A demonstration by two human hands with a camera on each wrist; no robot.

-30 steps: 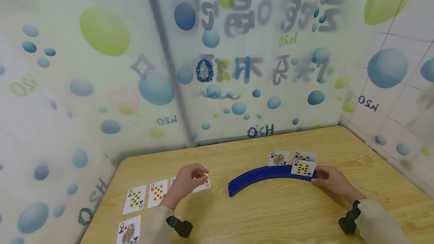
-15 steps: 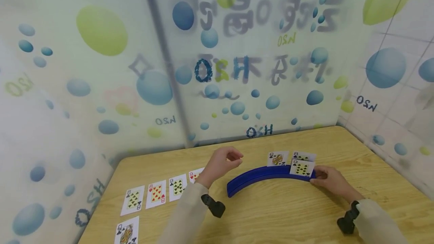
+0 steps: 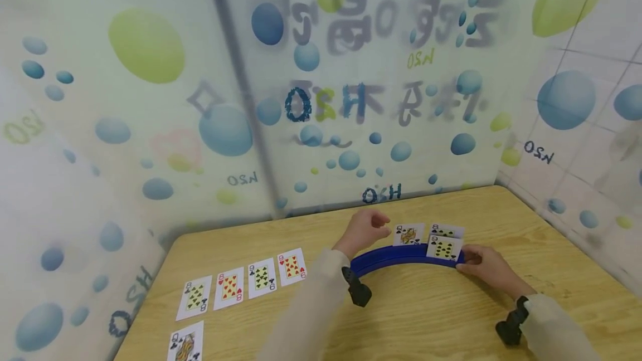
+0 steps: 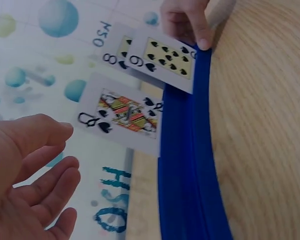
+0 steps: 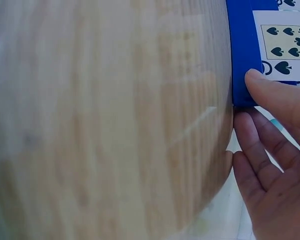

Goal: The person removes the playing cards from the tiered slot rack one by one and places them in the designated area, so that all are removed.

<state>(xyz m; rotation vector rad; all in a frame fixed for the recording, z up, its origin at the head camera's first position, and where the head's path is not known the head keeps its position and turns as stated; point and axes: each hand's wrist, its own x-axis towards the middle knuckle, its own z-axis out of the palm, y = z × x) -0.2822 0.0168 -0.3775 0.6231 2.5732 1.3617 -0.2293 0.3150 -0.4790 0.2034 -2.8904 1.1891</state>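
Where table (image 3: 411,316) comes nearest, loose queen (image 3: 185,343) lies face up, row of four cards (image 3: 229,287) just beyond. Right hand (image 3: 487,267) pinches end of blue rack (image 3: 391,257); nine of spades (image 3: 444,248) stands in it, before eight (image 3: 448,230). Farther off, left hand (image 3: 364,231), fingers relaxed, holding nothing, hovers beside racked queen of spades (image 3: 408,235). Step looks like arranging racked cards; next move probably calls for light left pinch, right hand steadying rack.
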